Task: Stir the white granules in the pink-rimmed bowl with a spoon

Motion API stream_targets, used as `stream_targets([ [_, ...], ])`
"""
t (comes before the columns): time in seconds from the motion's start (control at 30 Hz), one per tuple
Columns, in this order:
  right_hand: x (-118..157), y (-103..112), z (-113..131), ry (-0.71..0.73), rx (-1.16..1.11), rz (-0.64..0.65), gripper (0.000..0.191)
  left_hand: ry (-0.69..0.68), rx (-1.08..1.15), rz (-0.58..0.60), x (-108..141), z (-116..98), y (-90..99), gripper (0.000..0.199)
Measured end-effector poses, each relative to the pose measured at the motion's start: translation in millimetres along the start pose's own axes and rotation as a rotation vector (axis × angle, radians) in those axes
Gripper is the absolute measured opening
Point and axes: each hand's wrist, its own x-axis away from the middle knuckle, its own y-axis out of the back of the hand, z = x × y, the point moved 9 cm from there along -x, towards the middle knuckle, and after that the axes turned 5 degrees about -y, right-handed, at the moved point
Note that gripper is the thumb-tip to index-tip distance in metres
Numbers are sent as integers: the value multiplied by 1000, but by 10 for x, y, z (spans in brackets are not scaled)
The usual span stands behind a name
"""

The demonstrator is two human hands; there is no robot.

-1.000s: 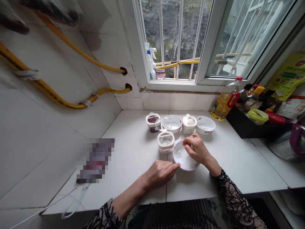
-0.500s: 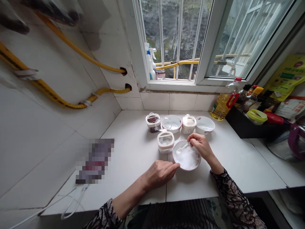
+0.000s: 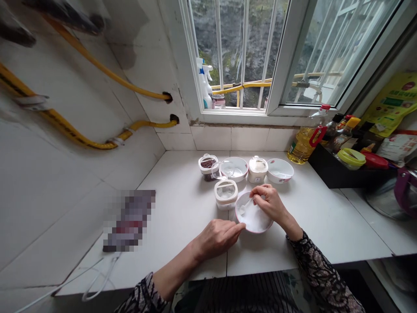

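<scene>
We see the left hand pinching the near-left rim of a bowl. Bowl round, white, pink-edged, white contents inside; it lies right of that hand. White spoon within, gripped by the right hand over the bowl's right side.

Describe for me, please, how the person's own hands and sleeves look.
The left hand and right hand are bare, without gloves. The black sleeves carry a pale, lace-like floral pattern and stop short of the hands.
</scene>
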Motion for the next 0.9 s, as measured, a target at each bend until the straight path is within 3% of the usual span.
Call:
stream_targets([
  [0.27,-10,37,-194,-242,-335,36,18,-1,11,-6,1,3,0,20],
  [0.9,-38,89,-386,-349,-501,-60,16,7,13,0,-4,6,3,21],
])
